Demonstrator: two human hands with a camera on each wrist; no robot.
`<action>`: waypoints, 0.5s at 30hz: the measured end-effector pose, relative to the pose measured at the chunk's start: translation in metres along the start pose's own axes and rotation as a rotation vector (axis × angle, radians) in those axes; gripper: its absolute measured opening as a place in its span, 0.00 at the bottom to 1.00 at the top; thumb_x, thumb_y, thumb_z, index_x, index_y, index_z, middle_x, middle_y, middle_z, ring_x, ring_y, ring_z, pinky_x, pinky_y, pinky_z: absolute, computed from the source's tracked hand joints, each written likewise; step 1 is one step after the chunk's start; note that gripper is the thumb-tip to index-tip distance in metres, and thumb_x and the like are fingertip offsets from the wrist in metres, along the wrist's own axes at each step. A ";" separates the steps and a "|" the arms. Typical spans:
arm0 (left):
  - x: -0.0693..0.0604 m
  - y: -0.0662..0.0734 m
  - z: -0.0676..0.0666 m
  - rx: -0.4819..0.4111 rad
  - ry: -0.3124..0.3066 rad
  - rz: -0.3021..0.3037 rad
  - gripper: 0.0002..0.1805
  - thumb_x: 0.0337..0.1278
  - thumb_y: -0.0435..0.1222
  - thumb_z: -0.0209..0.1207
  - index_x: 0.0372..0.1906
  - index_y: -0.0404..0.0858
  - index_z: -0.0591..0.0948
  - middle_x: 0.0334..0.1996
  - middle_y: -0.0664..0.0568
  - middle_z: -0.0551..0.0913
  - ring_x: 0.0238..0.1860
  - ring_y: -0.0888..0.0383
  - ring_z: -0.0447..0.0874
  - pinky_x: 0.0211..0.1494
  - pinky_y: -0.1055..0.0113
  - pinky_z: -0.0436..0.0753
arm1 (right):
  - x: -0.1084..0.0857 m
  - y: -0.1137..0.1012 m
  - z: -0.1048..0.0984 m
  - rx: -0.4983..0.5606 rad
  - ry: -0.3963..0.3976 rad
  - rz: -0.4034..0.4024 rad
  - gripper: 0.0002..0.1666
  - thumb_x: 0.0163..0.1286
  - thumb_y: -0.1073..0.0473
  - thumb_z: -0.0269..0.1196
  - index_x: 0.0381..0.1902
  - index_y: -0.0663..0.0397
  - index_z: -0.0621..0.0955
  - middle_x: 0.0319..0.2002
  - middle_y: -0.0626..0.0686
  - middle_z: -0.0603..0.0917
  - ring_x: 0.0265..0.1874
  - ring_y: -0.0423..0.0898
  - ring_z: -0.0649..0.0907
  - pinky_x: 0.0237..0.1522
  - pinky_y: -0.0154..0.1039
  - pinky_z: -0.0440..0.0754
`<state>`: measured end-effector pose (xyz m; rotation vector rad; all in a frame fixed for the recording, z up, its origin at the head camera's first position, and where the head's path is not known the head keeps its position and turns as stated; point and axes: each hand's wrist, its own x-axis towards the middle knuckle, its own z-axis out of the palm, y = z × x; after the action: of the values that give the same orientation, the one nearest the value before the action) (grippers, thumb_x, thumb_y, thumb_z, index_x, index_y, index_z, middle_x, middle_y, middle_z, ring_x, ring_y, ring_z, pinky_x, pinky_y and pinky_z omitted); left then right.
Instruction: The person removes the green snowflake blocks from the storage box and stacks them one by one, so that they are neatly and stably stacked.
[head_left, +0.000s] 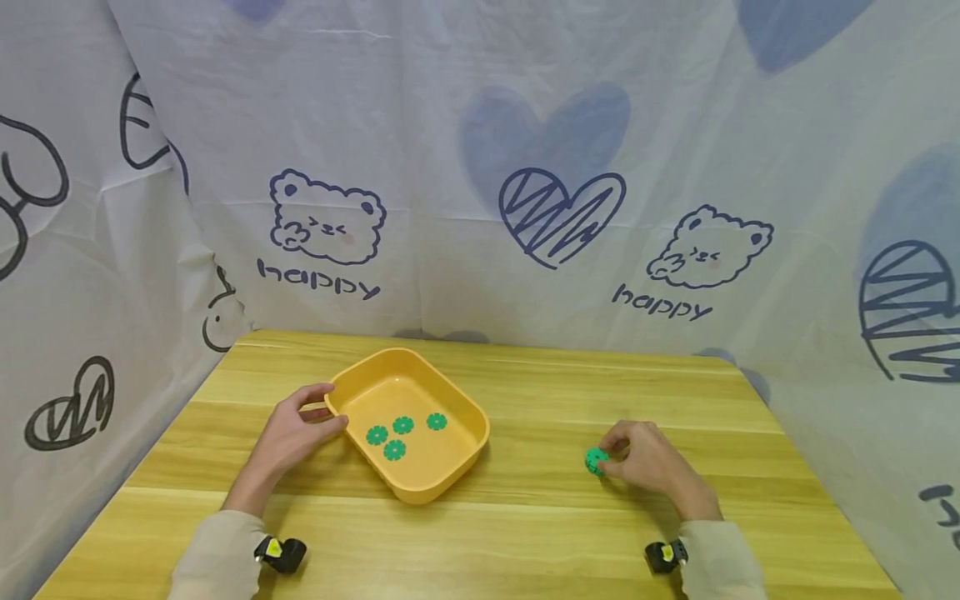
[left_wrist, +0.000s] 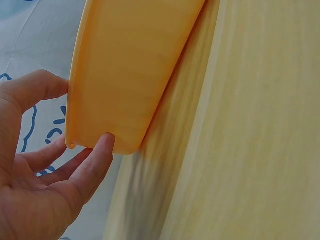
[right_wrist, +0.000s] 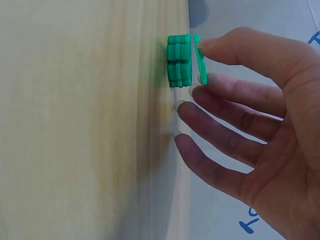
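An orange-yellow tray sits on the table, turned at an angle. Several flat green notched discs lie on its floor. My left hand grips the tray's left corner, thumb at the rim and fingertips against the outer wall. To the right of the tray, my right hand pinches one thin green notched disc between thumb and index finger. Just beneath that disc stands a short stack of matching discs, with a narrow gap between. The other right fingers are spread and bent, their tips near the tabletop.
The wood-grain table ends at the back against a pale cloth printed with hearts and bears. More cloth hangs at both sides. A small black camera is strapped to each wrist, by the cuffs.
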<state>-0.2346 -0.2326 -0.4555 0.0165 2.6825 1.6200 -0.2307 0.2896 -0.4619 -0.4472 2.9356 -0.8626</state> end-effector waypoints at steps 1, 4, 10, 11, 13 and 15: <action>0.000 0.000 0.000 0.001 0.000 0.000 0.38 0.64 0.40 0.67 0.75 0.33 0.67 0.72 0.32 0.69 0.69 0.34 0.76 0.68 0.48 0.81 | 0.000 -0.001 0.000 -0.005 0.002 0.001 0.11 0.60 0.57 0.77 0.39 0.54 0.88 0.39 0.49 0.89 0.39 0.42 0.85 0.42 0.38 0.87; 0.000 0.000 0.000 0.000 0.002 -0.001 0.38 0.64 0.40 0.67 0.74 0.33 0.68 0.72 0.32 0.69 0.68 0.34 0.76 0.68 0.48 0.81 | -0.001 -0.001 0.000 -0.030 0.010 -0.015 0.11 0.59 0.57 0.77 0.37 0.54 0.88 0.38 0.48 0.89 0.38 0.42 0.85 0.42 0.38 0.87; -0.001 0.000 0.000 0.003 0.004 -0.001 0.38 0.63 0.40 0.67 0.74 0.34 0.68 0.72 0.32 0.70 0.68 0.34 0.76 0.68 0.49 0.81 | -0.001 -0.002 0.000 -0.056 0.019 -0.023 0.11 0.57 0.57 0.78 0.36 0.53 0.88 0.37 0.48 0.89 0.37 0.41 0.85 0.42 0.37 0.85; -0.001 0.000 0.000 0.004 0.004 0.000 0.38 0.64 0.40 0.67 0.74 0.33 0.68 0.72 0.32 0.70 0.68 0.34 0.76 0.68 0.49 0.81 | -0.001 -0.002 0.000 -0.054 0.017 -0.023 0.11 0.57 0.57 0.78 0.36 0.53 0.88 0.38 0.48 0.89 0.37 0.41 0.85 0.42 0.37 0.85; -0.001 0.001 0.000 0.005 0.004 0.001 0.37 0.64 0.40 0.67 0.74 0.33 0.68 0.72 0.32 0.70 0.68 0.34 0.76 0.68 0.48 0.81 | -0.001 -0.002 0.000 -0.049 0.016 -0.019 0.11 0.57 0.57 0.78 0.36 0.53 0.88 0.38 0.48 0.89 0.37 0.42 0.85 0.42 0.37 0.85; -0.001 0.001 0.000 0.006 0.004 0.002 0.37 0.64 0.40 0.67 0.74 0.33 0.68 0.72 0.32 0.70 0.68 0.34 0.76 0.68 0.49 0.81 | -0.001 -0.001 0.000 -0.047 0.013 -0.017 0.11 0.57 0.57 0.78 0.36 0.53 0.88 0.38 0.48 0.89 0.37 0.42 0.85 0.42 0.37 0.85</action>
<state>-0.2336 -0.2318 -0.4545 0.0160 2.6906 1.6144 -0.2299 0.2887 -0.4611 -0.4717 2.9736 -0.8022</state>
